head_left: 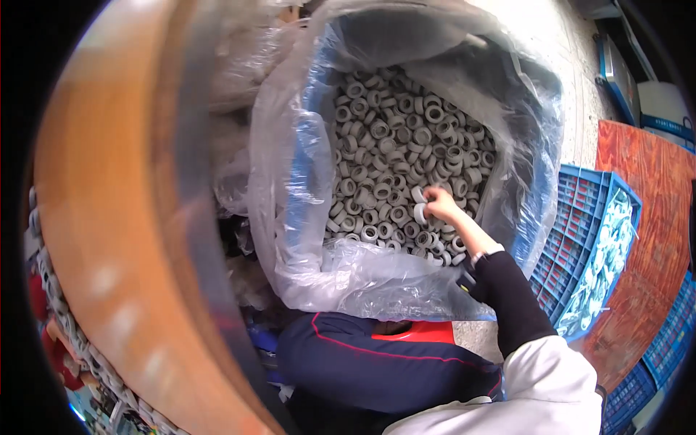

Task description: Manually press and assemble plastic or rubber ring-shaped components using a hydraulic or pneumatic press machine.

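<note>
Right hand (440, 204): fingers closed around a pale grey ring (420, 213), just above the lower right part of the heap; a second pale ring (418, 194) by the fingertips, whether gripped cannot be told. Left hand: outside the view, grip cannot be told. Heap of grey rings (380, 129): loose, inside a blue bin lined with translucent plastic sheeting (286, 270). Blue lattice crate (569, 235): right of the bin.

No text, label, brand, number or sign could be read. Surfaces checked, clock face centred on the view: grey rings (380, 129) at 1 o'clock, blue crate (578, 210) and red board (656, 210) at 3, clear plastic liner (341, 290) at 6. No legible characters were found on these.
</note>
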The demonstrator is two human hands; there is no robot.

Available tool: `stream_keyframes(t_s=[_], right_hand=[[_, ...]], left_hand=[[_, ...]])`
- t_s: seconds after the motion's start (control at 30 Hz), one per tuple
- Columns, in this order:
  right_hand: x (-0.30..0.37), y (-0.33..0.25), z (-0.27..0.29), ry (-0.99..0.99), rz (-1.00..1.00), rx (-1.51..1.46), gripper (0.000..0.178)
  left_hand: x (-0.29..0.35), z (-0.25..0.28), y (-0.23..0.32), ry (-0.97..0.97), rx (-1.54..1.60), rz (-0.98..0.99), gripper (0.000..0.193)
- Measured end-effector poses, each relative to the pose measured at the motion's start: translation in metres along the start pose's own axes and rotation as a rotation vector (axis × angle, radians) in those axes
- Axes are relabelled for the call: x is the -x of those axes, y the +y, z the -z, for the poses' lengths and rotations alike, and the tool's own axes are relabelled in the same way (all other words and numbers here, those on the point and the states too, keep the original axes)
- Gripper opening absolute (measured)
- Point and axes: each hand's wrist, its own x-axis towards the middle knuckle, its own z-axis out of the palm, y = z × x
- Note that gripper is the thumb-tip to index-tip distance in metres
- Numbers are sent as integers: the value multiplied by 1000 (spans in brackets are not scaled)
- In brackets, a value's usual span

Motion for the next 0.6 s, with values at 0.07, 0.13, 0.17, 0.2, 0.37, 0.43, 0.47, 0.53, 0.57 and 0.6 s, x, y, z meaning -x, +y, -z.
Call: stream_keyframes(t_s=[0.07, 0.13, 0.17, 0.2, 0.37, 0.43, 0.47, 0.53, 0.57, 0.6], right_hand=[[30, -15, 3, -231, -114, -531, 39], [66, -55, 1, -385, -31, -854, 44], [94, -74, 20, -471, -62, -979, 43], [110, -75, 35, -523, -119, -1024, 44], [184, -115, 32, -885, -94, -1221, 43], [226, -138, 30, -983, -8, -1202, 34], [240, -140, 27, -1079, 110, -1141, 48], [275, -158, 23, -1242, 46, -973, 68], [301, -173, 23, -1262, 30, -844, 67], [324, -180, 18, -1265, 90, -772, 63]], left_hand=[[6, 1, 9, 26, -9, 27, 112], [29, 17, 25, 77, -40, 80, 112], [25, 16, 28, 74, -32, 92, 109], [17, 18, 29, 72, -23, 101, 106], [27, -5, 22, 314, 130, 45, 110], [19, 0, 33, 334, 152, 136, 109], [9, -6, 42, 488, 191, 95, 107], [3, -2, 82, 564, 326, -80, 96], [1, -8, 100, 671, 354, -224, 89], [-2, -7, 116, 711, 459, -291, 88]])
